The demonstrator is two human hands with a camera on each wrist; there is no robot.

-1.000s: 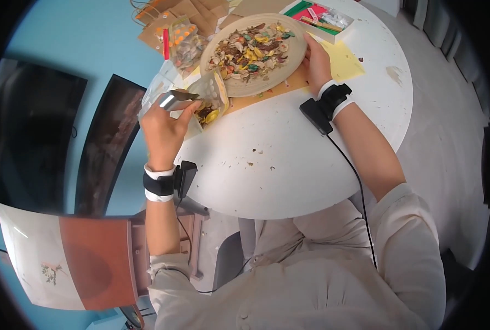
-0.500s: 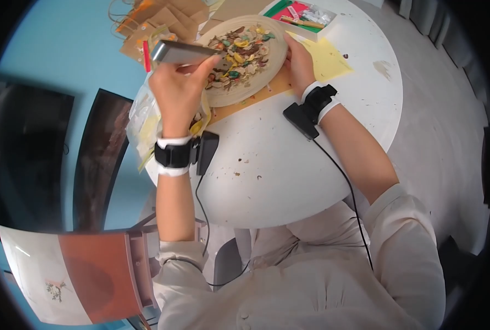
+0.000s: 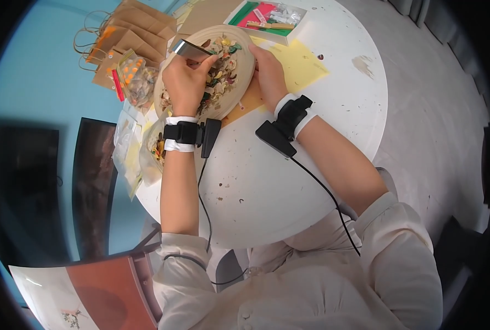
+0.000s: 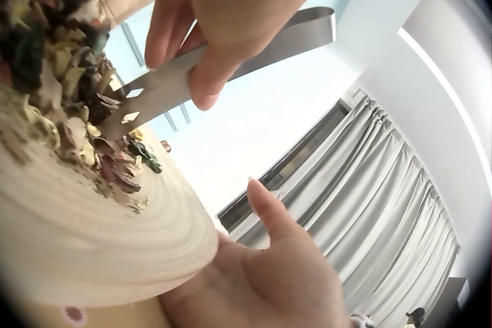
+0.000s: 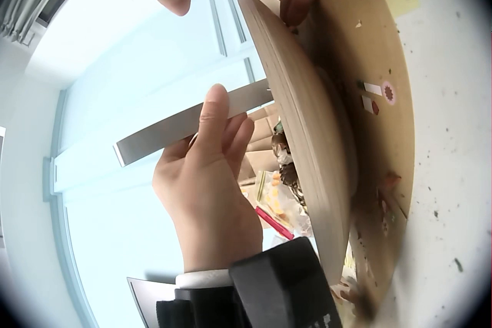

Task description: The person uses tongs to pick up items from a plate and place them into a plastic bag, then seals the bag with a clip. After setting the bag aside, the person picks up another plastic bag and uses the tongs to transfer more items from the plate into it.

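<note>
Metal tongs (image 3: 191,50) are pinched between the thumb and fingers of my left hand (image 3: 184,85). In the left wrist view the slotted tips of the tongs reach into dried potpourri (image 4: 69,82), a mix of petals and flakes. The potpourri lies on a round wooden plate (image 3: 246,69), which stands tilted. At the plate's right rim, my right hand (image 3: 269,77) holds it with fingers behind the edge; its thumb sticks up clear of the rim in the left wrist view. Partly behind my left wrist sits an open clear bag (image 3: 152,148) with potpourri inside.
A filled zip bag with a red slider (image 3: 135,80) and brown paper bags (image 3: 137,30) lie at the back left. A white box of small items (image 3: 272,19) stands behind the plate. Yellow paper (image 3: 297,63) and scattered crumbs are on the white round table (image 3: 300,159).
My left hand has moved the tongs from the open clear bag up over the plate and into the potpourri. My right hand stays at the plate's rim, and the plate looks more steeply tilted.
</note>
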